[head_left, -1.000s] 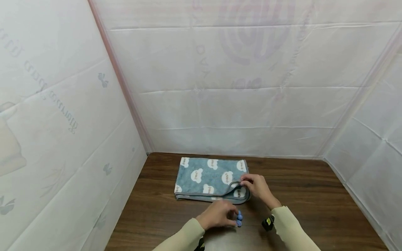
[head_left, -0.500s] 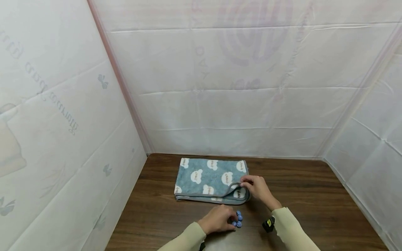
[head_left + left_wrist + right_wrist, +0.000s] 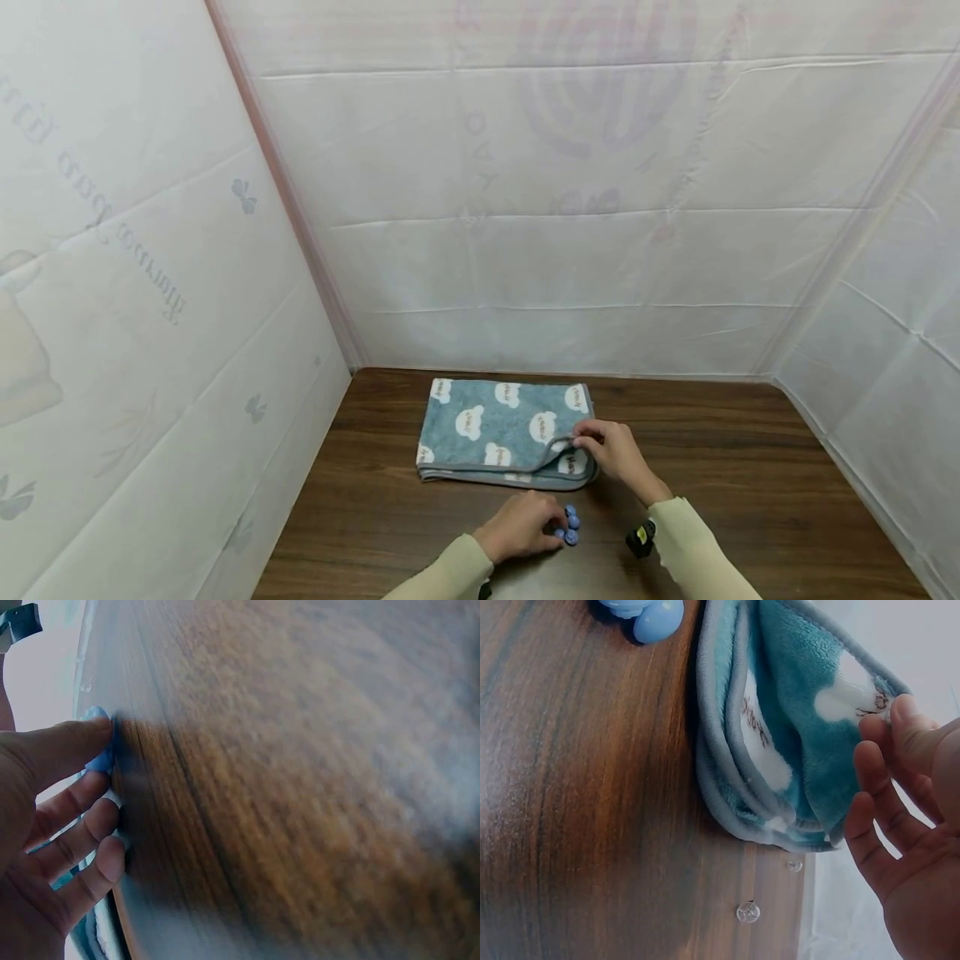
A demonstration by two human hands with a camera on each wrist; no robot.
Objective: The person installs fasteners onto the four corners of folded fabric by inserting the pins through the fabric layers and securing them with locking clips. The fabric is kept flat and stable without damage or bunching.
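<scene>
A folded teal towel (image 3: 480,425) with white bear-head prints and grey edging lies on the brown table. My right hand (image 3: 617,450) pinches its near right corner between thumb and fingertips and lifts the top layer. In the right wrist view the layers of the towel (image 3: 802,682) gape under that corner. My left hand (image 3: 517,527) is in front of the towel, its thumb and index finger on a small blue rounded piece (image 3: 100,754), partly hidden by the thumb. Just right of those fingertips lie more small blue rounded pieces (image 3: 572,523), close together.
The brown wood-grain table (image 3: 720,475) is enclosed by white sheet walls (image 3: 570,275) at the back and sides. Clear round studs (image 3: 748,912) show near the table edge in the right wrist view. A black device (image 3: 641,538) sits at my right wrist.
My left hand has drawn back slightly to the left, and a blue piece now shows at its fingertips beside the others. The right hand and the towel stay in place.
</scene>
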